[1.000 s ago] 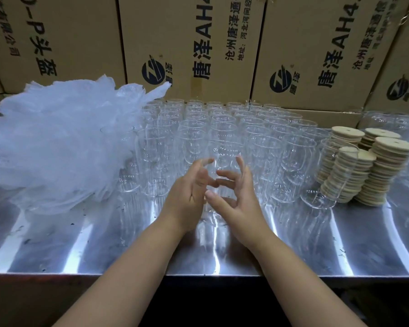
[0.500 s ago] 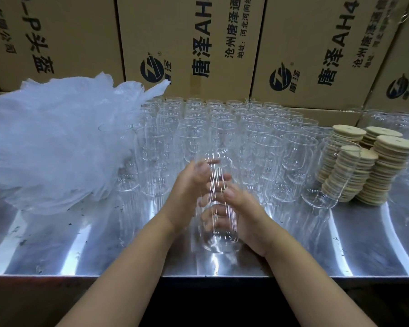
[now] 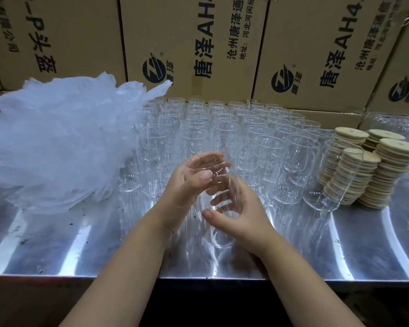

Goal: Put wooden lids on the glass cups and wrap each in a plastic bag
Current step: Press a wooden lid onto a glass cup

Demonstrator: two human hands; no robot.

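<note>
A tall clear glass cup (image 3: 219, 234) is held above the steel table (image 3: 364, 251) at the centre front. My left hand (image 3: 187, 187) grips its upper part near the rim, thumb across the front. My right hand (image 3: 236, 208) curls round its middle from the right. Behind stand several rows of empty glass cups (image 3: 222, 128). Stacks of round wooden lids (image 3: 373, 166) sit at the right. A heap of clear plastic bags (image 3: 57, 142) lies at the left.
Cardboard boxes (image 3: 194, 43) form a wall behind the table. One glass cup (image 3: 326, 180) stands in front of the lid stacks. More glassware (image 3: 392, 121) is at the far right. The table's front edge (image 3: 80, 278) runs close below my forearms.
My hands went from touching in front of the cups to gripping one cup, which has come out of the front row toward me and sits a little higher.
</note>
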